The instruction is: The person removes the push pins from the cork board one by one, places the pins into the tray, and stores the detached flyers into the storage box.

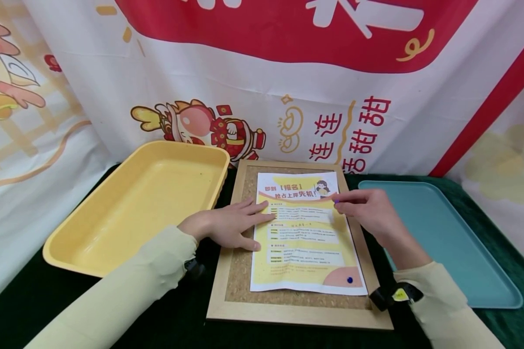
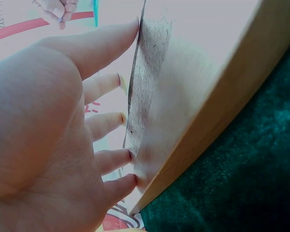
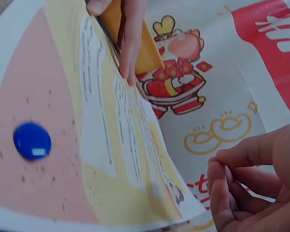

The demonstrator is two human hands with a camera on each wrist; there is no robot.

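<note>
A printed yellow-and-white poster (image 1: pixel 303 261) lies on a cork board (image 1: pixel 240 271) with a light wooden frame. My left hand (image 1: pixel 231 224) rests across its left side, fingers spread and straight, with the little-finger side toward the board's far end. A blue push pin (image 1: pixel 350 280) sits in the poster's near right corner, its round head large in the right wrist view. Over the poster's upper right edge, my right hand (image 1: pixel 371 213) pinches a small purple push pin (image 1: pixel 336 201) between thumb and index finger. The pin's point is hidden.
To the left stands a deep yellow tray (image 1: pixel 144 208), close beside the board. A flat teal tray (image 1: pixel 454 242) lies on the right, partly behind the right forearm. Dark green cloth (image 1: pixel 170 320) covers the table, and a printed banner (image 1: pixel 266 82) hangs behind.
</note>
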